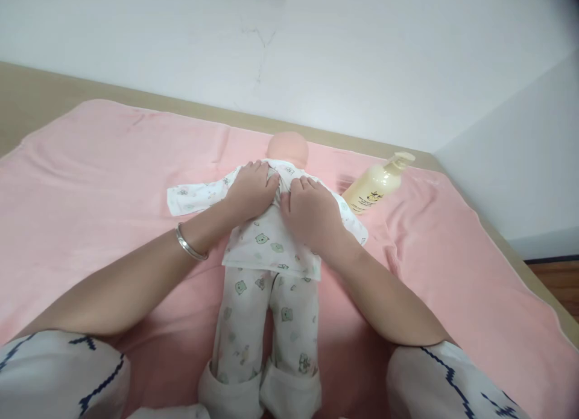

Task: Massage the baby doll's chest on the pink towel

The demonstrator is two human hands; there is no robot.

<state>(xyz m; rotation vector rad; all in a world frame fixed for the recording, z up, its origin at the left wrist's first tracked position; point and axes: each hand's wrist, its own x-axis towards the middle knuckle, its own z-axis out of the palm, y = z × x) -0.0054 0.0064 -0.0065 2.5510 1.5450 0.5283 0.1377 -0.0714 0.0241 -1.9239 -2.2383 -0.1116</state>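
A baby doll [286, 146] lies on a pink blanket [90, 178] with its head toward the wall. It wears a white top [266, 241] and trousers [265, 322] printed with small bears. My left hand [251, 190] rests on the doll's upper body, fingers curled and pinching the fabric near the collar. My right hand [310, 211] lies beside it on the doll's other shoulder, fingers also bent onto the cloth. A silver bangle [190, 245] circles my left wrist.
A cream pump bottle [377, 184] lies on its side on the blanket, just right of the doll. A white wall [316, 57] runs behind the wooden bed edge [54, 87]. My white patterned sleeves [58, 371] show at the bottom corners.
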